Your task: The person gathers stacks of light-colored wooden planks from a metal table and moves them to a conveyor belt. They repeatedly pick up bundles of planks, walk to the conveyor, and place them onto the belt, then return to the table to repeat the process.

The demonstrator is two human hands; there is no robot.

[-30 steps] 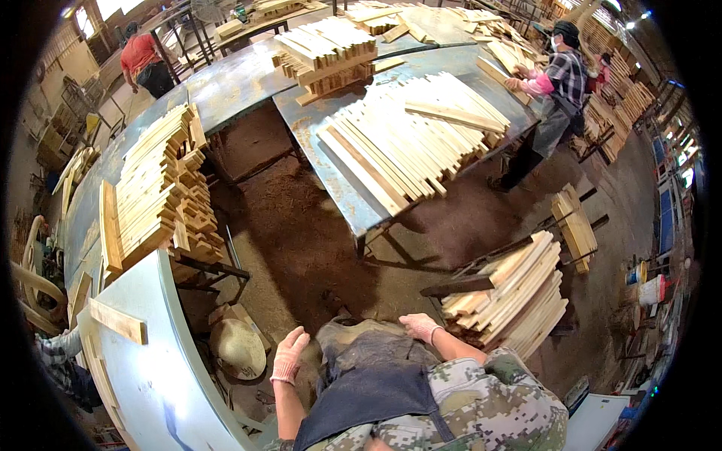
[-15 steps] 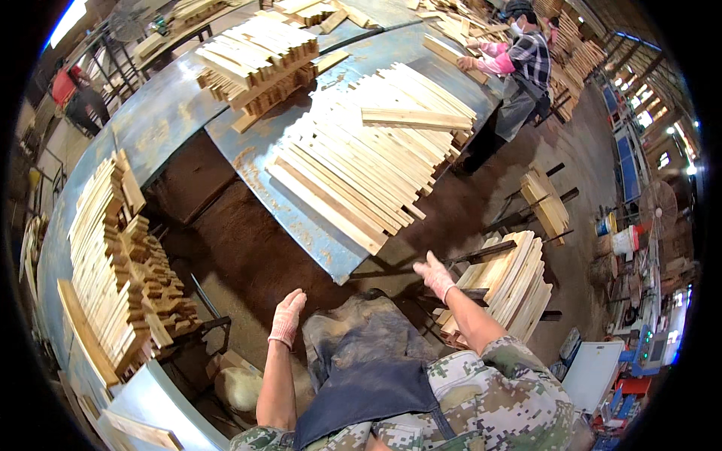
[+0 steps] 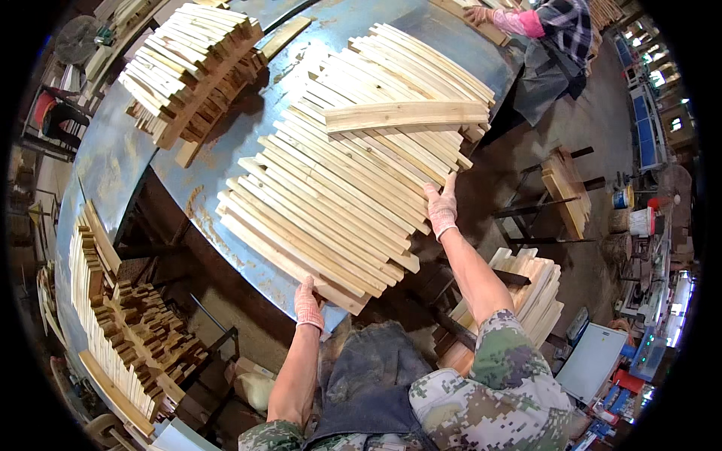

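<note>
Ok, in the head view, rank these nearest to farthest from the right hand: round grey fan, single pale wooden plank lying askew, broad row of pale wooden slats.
1. Broad slat row, right at the right hand.
2. Single askew plank, lying across the row's far part.
3. Round fan, far left background.

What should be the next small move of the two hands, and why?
Perhaps the right hand should push gently inward on the strips: it is at their near-right ends, where some jut past others, while the left hand is at their near corner and could steady them.
</note>
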